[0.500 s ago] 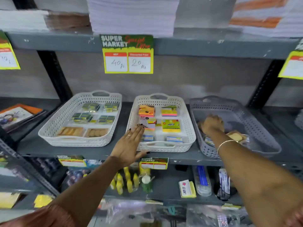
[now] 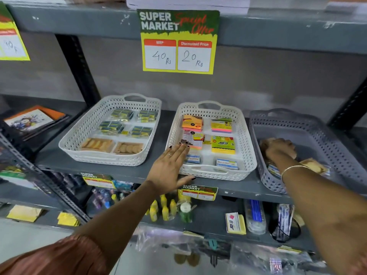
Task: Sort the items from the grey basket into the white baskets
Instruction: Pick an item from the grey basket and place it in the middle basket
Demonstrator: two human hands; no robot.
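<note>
The grey basket [image 2: 278, 114] stands at the right of the shelf. My right hand [image 2: 280, 148] is inside it at the left end, fingers curled down on a tan packet [image 2: 264, 145] that is mostly hidden. Another tan packet [image 2: 314, 165] and a small blue-white box [image 2: 274, 170] lie by my wrist. The middle white basket [image 2: 210, 173] holds sticky-note pads [image 2: 222, 144] and small blue boxes [image 2: 227, 163]. My left hand [image 2: 168, 167] lies flat and open against its front left corner. The left white basket [image 2: 103, 159] holds green-yellow packs [image 2: 121, 114] and brown packs [image 2: 97, 144].
A price sign [image 2: 178, 40] hangs from the shelf above. Books [image 2: 31, 120] lie at the far left of the same shelf. The shelf below carries yellow bottles [image 2: 164, 211], a pad [image 2: 235, 223] and pen packs [image 2: 255, 215]. Black uprights [image 2: 79, 68] frame the bay.
Both hands stay where they were. The camera has come closer to the shelf.
</note>
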